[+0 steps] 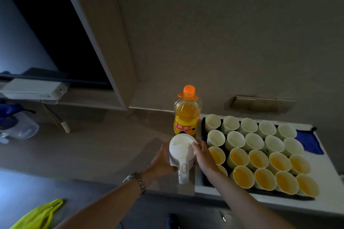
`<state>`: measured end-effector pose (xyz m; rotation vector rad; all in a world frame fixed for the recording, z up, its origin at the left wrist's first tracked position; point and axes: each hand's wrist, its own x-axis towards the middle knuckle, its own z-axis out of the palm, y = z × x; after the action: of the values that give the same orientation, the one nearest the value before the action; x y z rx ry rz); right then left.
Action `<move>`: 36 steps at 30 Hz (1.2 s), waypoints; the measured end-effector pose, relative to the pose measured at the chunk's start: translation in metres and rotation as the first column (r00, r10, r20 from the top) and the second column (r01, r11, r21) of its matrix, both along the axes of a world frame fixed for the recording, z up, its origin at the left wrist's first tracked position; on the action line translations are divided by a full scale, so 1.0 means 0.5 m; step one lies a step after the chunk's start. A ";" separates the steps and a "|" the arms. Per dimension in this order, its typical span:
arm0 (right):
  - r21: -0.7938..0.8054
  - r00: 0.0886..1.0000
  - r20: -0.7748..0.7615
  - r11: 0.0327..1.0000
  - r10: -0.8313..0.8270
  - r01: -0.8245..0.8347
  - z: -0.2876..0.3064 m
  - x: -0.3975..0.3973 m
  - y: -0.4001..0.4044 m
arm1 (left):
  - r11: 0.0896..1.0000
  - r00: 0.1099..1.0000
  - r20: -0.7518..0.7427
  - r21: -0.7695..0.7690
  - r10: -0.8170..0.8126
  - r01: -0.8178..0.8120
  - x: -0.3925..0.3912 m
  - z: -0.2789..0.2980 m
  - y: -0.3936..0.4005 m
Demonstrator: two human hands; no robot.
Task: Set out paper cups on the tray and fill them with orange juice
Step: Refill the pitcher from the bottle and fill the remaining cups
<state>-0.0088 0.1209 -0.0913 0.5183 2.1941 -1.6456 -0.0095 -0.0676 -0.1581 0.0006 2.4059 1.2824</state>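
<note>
A white electric kettle (181, 151) stands on the counter left of the dark tray (203, 132). My left hand (162, 160) grips the kettle's left side. My right hand (202, 152) rests on its lid edge, fingers curled over the rim. An orange juice bottle (186, 115) with an orange cap stands upright just behind the kettle. The tray holds several paper cups in rows: the near two rows (260, 165) contain orange juice, the far two rows (249, 132) look empty.
A blue cloth (310, 140) lies right of the tray on a white surface. Wall sockets (262, 104) sit behind the tray. A white box (33, 89) and a clear container (20, 128) are at far left. A yellow-green bag (39, 215) lies at lower left.
</note>
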 end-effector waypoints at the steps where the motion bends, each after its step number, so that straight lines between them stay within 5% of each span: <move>1: 0.022 1.000 -0.003 1.000 0.018 -0.018 0.003 -0.007 0.004 | 0.999 0.998 0.043 0.012 0.042 -0.042 0.001 0.002 -0.006; 4: 0.063 0.994 -0.025 0.993 0.103 -0.101 0.012 -0.028 0.006 | 0.975 0.969 0.122 0.040 0.214 -0.220 0.012 0.024 -0.012; 10: 0.141 0.983 -0.024 0.974 0.184 -0.179 0.031 -0.048 -0.004 | 0.927 0.949 0.115 0.207 0.295 -0.313 0.051 0.096 0.038; 25: 0.226 0.989 -0.006 0.964 0.146 -0.141 0.032 -0.020 0.021 | 0.983 0.992 -0.129 -0.182 0.001 -0.024 0.042 0.133 0.009; 36: 0.001 0.984 0.176 1.000 -0.007 0.007 0.023 -0.007 0.039 | 0.974 0.979 -0.197 -0.227 -0.045 -0.001 0.021 0.150 -0.015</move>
<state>-0.0122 0.1403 -0.0796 0.6460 2.0663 -1.5402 0.0012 -0.0753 -0.0829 0.0952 2.7048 1.0339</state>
